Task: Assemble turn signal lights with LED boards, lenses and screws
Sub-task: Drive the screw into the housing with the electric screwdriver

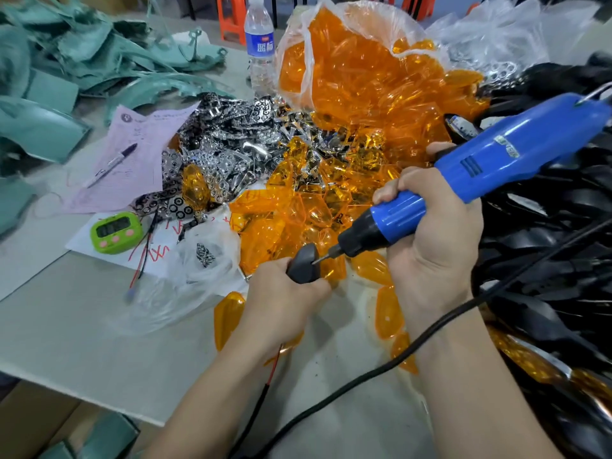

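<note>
Head view: the left hand point(284, 299) curled its fingers point(319, 286) round one small black plastic signal housing point(303, 265), held just above the grey table point(82, 326). The right hand point(430, 236) gripped one blue corded electric screwdriver point(496, 160), its bit tip against the housing. Screw-driving seemed in hand; next it called for square, steady pressure. Translucent orange lenses point(364, 94) lay heaped beyond, past counting.

We're on a single head cam, wide-angle, pitched forward and down at the table point(82, 319). It's close in. Both forearms enter from 6 o'clock. The left hand point(284, 299) gripping the black housing point(303, 265) and the right hand point(437, 246) gripping the blue screwdriver point(496, 160) sit just below centre. The screwdriver body runs out toward 2 o'clock. The bench's far side is at 12 o'clock, marked by the water bottle point(260, 44). Table edges bow near the frame borders.
</note>
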A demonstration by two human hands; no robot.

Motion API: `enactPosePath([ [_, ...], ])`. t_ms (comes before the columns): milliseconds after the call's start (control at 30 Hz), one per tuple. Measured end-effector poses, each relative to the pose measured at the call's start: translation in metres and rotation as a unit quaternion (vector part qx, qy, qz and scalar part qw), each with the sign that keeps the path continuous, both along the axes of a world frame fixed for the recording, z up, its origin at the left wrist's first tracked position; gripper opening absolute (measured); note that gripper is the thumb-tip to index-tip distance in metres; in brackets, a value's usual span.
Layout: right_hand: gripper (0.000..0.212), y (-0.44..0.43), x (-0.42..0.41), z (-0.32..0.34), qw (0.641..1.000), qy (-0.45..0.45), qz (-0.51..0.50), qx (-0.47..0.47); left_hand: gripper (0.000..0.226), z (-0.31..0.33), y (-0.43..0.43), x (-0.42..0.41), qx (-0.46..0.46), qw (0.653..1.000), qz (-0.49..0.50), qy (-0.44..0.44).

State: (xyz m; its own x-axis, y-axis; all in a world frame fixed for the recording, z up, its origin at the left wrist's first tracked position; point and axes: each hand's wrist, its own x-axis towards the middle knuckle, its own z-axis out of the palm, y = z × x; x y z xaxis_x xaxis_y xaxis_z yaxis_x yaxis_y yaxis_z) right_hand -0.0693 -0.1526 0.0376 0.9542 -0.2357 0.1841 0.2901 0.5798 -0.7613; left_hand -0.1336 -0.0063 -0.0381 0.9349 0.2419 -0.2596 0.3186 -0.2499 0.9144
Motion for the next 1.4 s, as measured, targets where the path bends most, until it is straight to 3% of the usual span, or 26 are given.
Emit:
enactPosePath([
  [200, 0.036, 0.006, -0.009, 0.002, 0.998, -0.039, -0.018, -0.039, 0.015, 0.000, -0.005, 0.002, 0.003, 1.000, 0.029, 0.003],
  [500, 0.038, 0.014, -0.022, 0.011, 0.991, -0.086, -0.064, -0.084, 0.020, 0.001, -0.018, 0.003, 0.080, 0.993, 0.079, -0.021],
  [667, 0.037, 0.021, -0.027, 0.011, 0.981, -0.113, -0.089, -0.127, 0.022, 0.000, -0.026, 0.005, 0.054, 0.992, 0.117, 0.013],
  [1067, 0.030, 0.020, -0.021, 0.009, 0.991, -0.090, -0.016, -0.095, 0.020, 0.003, -0.021, 0.005, 0.075, 0.989, 0.127, 0.000],
  [1233, 0.032, 0.021, -0.020, 0.007, 0.980, -0.123, 0.016, -0.153, 0.019, 0.002, -0.024, 0.006, 0.061, 0.993, 0.099, 0.014],
  [1400, 0.031, 0.016, -0.014, 0.004, 0.978, -0.127, 0.080, -0.146, 0.018, -0.003, -0.019, 0.007, 0.038, 0.994, 0.093, 0.029],
])
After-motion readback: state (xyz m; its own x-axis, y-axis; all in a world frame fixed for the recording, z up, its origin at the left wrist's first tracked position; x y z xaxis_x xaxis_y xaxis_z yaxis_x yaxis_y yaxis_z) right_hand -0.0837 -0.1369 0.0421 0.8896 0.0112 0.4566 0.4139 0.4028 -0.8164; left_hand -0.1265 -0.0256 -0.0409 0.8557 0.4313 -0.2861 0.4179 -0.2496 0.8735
